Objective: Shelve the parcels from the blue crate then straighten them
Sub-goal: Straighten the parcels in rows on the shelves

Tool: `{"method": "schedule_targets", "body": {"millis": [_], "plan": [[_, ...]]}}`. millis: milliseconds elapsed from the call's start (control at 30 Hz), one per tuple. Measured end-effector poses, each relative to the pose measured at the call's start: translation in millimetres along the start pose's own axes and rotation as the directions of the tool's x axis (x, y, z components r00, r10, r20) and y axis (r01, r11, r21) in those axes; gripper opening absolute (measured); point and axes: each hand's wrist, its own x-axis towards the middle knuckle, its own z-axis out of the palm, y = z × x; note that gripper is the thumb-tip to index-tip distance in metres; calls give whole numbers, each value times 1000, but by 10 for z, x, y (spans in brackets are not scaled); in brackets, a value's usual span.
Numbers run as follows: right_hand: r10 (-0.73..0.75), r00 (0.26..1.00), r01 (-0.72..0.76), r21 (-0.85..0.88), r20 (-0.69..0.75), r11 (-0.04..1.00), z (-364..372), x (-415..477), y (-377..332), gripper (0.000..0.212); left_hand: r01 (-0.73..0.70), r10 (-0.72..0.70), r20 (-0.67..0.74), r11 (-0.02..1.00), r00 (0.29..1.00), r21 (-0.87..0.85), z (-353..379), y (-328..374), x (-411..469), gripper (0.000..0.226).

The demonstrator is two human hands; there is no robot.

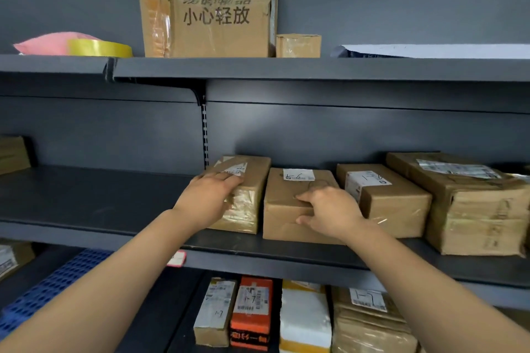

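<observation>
At the centre of the frame, the left hand (209, 198) is resting on the tape-wrapped brown cardboard parcel (249, 203), its fingers lying fairly straight and close together over the top beside the white label, its palm against the near left corner. Just to the right, the right hand (329, 212) is pinching the near top edge of the plain brown cardboard parcel marked 5-6 (286, 209), with the forefinger on top and the thumb on the front face. Both parcels are sitting side by side on the dark grey metal middle shelf (86, 200), a narrow gap showing between them. Further right, two more taped brown cartons (395, 203) are standing in the same row. At the lower left of the frame, the perforated blue plastic crate (48, 286) is showing below the shelf edge. At the upper centre, a large worn cardboard box printed with black characters (223, 28) is standing on the top shelf.
</observation>
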Motion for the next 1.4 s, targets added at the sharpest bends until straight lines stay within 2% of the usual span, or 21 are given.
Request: {"method": "schedule_targets", "body": {"millis": [433,700,867,1000,1133,1267,1400], "plan": [[112,993,-113,-28,-25,993,35,-194,-115,53,-67,39,-171,985,984,-158,116,50,-93,47],[105,994,-105,-55,-11,993,-16,-260,-97,60,-68,51,-157,992,986,-103,89,51,-125,49],[162,982,-169,-80,-95,982,-306,-433,188,67,-44,23,-138,988,990,-146,-10,78,-78,41],[304,942,-322,-133,-141,937,-541,-623,628,67,0,-21,-144,990,989,-143,-56,160,-19,34],[452,889,-458,-181,-79,870,-732,-808,1135,79,74,-84,-71,987,994,-142,-118,265,80,36],[515,857,-500,-198,29,843,-812,-923,1652,97,213,-210,76,977,975,-29,-239,412,273,40],[503,850,-464,-233,154,855,-810,-942,2128,113,333,-334,26,942,942,30,-319,708,490,25]]}}
